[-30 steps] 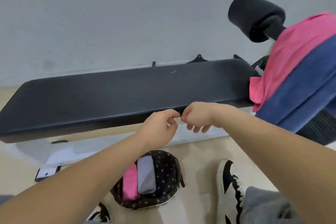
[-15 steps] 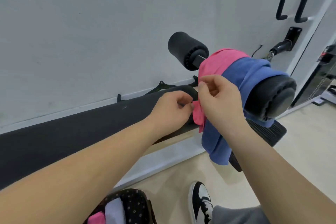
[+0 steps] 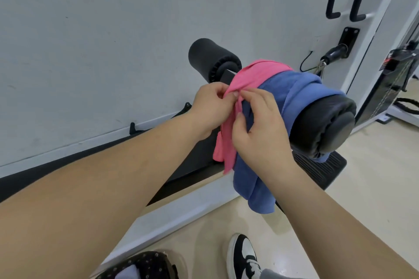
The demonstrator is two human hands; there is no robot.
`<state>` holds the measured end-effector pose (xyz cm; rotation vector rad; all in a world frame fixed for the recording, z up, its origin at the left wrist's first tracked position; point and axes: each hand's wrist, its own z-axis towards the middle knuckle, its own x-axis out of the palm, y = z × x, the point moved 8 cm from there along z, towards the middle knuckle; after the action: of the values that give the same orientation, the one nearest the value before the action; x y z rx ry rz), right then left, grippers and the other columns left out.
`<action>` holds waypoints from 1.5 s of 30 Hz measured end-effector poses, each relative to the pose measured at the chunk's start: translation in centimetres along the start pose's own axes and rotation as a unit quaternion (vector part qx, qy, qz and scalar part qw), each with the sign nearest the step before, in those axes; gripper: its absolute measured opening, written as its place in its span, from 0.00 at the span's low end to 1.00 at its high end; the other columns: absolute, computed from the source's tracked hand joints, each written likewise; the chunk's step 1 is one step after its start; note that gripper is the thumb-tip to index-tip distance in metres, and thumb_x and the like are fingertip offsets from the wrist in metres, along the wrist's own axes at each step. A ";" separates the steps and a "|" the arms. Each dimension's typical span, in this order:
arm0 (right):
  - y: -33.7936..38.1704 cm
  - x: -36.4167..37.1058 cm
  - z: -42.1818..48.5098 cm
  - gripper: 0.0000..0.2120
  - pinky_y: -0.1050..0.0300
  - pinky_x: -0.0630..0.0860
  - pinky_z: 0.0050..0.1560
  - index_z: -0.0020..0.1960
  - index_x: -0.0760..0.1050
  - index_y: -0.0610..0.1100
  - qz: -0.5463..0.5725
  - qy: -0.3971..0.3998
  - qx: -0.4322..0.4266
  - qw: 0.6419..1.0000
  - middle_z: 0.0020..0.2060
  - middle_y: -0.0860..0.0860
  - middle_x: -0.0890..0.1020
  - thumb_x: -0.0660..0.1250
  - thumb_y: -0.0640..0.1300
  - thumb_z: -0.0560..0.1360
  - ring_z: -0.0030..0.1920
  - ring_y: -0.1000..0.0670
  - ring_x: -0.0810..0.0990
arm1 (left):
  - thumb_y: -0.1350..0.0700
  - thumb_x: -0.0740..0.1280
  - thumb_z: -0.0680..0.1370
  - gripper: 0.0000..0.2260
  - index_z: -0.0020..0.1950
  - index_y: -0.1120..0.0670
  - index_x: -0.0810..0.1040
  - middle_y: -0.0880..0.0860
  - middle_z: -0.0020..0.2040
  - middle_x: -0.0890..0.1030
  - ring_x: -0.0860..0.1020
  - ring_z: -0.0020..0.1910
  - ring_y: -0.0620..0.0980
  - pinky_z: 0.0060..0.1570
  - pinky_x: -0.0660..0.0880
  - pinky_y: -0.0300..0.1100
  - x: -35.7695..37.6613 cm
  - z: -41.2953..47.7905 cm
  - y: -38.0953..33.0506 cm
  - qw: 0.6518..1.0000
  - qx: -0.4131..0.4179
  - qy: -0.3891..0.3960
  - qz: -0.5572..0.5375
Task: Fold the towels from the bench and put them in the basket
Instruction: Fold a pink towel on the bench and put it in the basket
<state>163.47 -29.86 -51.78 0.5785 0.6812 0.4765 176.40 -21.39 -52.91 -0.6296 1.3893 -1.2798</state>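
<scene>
A pink towel (image 3: 256, 75) and a blue towel (image 3: 292, 97) hang over the bench's foam roller (image 3: 324, 129) at the right end of the black bench (image 3: 195, 161). My left hand (image 3: 210, 108) pinches the pink towel's upper edge. Just to its right, my right hand (image 3: 258, 127) pinches the same edge, thumb against the fabric. The dark dotted basket (image 3: 145, 265) sits on the floor at the bottom edge, with a pale folded towel (image 3: 127, 273) showing inside.
A second foam roller (image 3: 210, 56) juts out behind the towels, close to the grey wall. Black hooks (image 3: 344, 4) and a cable handle (image 3: 333, 54) hang on the wall at right. My shoe (image 3: 243, 256) stands on the beige floor beside the basket.
Both hands rose from the bench edge to the hanging towels and climbed the pink towel to its upper edge, now pinching it. The view swung right, so the basket slid to the bottom edge.
</scene>
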 end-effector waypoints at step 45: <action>13.7 26.1 -10.7 0.11 0.55 0.79 0.44 0.53 0.82 0.44 0.185 0.524 0.078 0.828 0.44 0.48 0.87 0.75 0.35 0.73 0.42 0.54 0.83 | 0.57 0.68 0.82 0.06 0.48 0.55 0.84 0.54 0.46 0.85 0.80 0.44 0.44 0.50 0.76 0.42 -26.8 -20.0 14.8 0.986 -0.147 0.071 -0.026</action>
<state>170.83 -0.92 -61.49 0.5793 1.6878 1.1418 169.14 13.63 -60.56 -0.7906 1.7086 -1.1867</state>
